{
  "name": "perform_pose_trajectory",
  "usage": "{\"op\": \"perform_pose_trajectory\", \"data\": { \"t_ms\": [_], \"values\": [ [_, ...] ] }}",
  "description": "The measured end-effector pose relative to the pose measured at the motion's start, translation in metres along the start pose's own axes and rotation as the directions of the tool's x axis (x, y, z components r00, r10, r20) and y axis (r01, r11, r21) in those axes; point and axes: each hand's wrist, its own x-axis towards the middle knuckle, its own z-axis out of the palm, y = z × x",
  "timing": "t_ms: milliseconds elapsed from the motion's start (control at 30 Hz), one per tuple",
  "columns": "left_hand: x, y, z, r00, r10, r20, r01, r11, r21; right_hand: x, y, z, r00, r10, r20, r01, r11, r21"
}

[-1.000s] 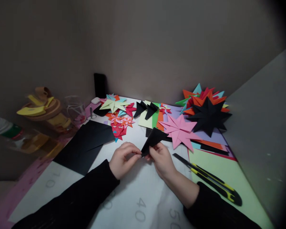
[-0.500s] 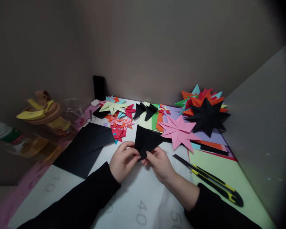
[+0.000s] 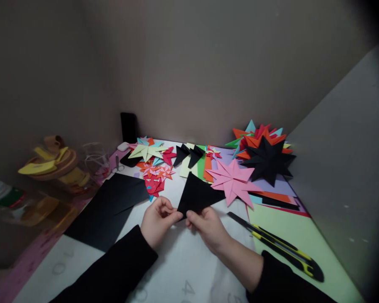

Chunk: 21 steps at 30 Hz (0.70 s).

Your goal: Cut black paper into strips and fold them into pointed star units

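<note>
A folded piece of black paper, roughly triangular with one point up, is held above the white mat at the centre. My left hand pinches its lower left corner between thumb and fingers. Just beside it, my right hand grips the lower edge, thumb on top and fingers curled beneath. Two small folded black pieces stand behind the held paper. A pink paper star lies to its right. Black sheets are spread left of my left hand.
A yellow and black cutter lies on pale green paper at the right. Large paper stars are stacked at the back right, small ones at the back left. A phone leans on the wall; a glass cup stands left.
The small flap at the bottom of the held paper no longer shows, and its face looks smooth. Both thumbs have come closer together at the lower corner. The whole view has shifted slightly.
</note>
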Motion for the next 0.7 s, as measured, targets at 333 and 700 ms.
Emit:
{"op": "perform_pose_trajectory", "data": {
  "t_ms": [333, 700],
  "values": [
    [-0.004, -0.002, 0.003, 0.998, -0.013, 0.055, 0.006, 0.993, 0.119, 0.003, -0.011, 0.007, 0.983, 0.077, -0.165, -0.044, 0.98, 0.195],
    [-0.002, -0.006, 0.007, 0.983, -0.133, 0.124, 0.131, 0.991, 0.025, 0.001, -0.006, 0.008, 0.986, 0.045, -0.163, -0.019, 0.987, 0.16]
  ]
}}
